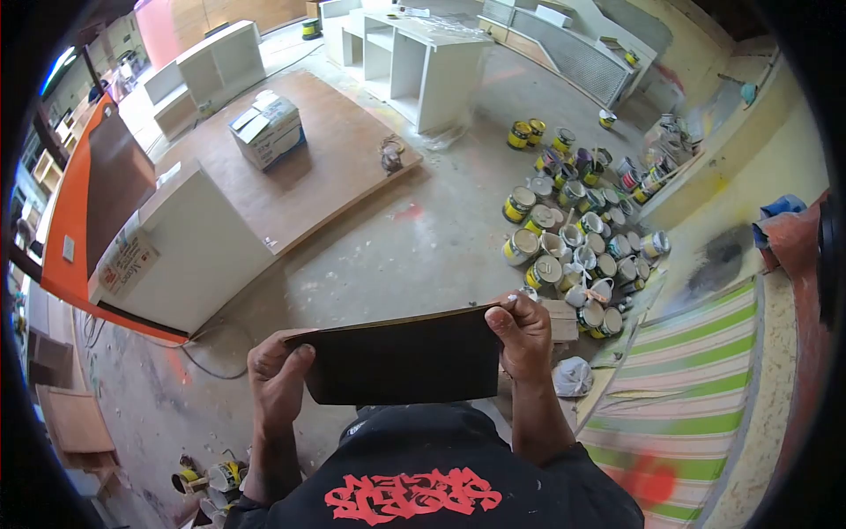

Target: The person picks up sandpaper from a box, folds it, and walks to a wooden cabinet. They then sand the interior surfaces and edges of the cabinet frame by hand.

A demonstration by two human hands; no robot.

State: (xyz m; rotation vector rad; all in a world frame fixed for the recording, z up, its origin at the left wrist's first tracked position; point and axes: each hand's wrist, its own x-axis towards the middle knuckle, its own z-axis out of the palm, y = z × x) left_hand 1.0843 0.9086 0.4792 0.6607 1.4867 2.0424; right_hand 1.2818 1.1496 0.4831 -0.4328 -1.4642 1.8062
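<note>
Head view. We have a dark sheet (401, 361) held up before the black shirt (397, 441), broad face toward us, a thin lighter edge along its top. Both hands on it, one at each end.

Left hand (280, 375): closed on the upper left corner, thumb flat on the near face, fingers folded behind. Right hand (526, 335): closed on the upper right corner, thumb pressed to the near face, fingers curled over and behind; pale marks on the skin. Fingertips behind the sheet hidden from us.

Step in hand, as we judge it: holding the sheet spread between two grips, top edge slightly tilted, right end higher. Folding or turning it from here would call for both grips working together, thumbs kept firm; letting one corner go could let that side droop, if the sheet is as flexible as we suppose.

Around: paint cans (546, 269) crowded on the floor beyond the right hand, a white bag (573, 376) near the right forearm. Further off, a cardboard box (267, 132) on a brown panel (339, 132), white cabinets (432, 75) behind.
</note>
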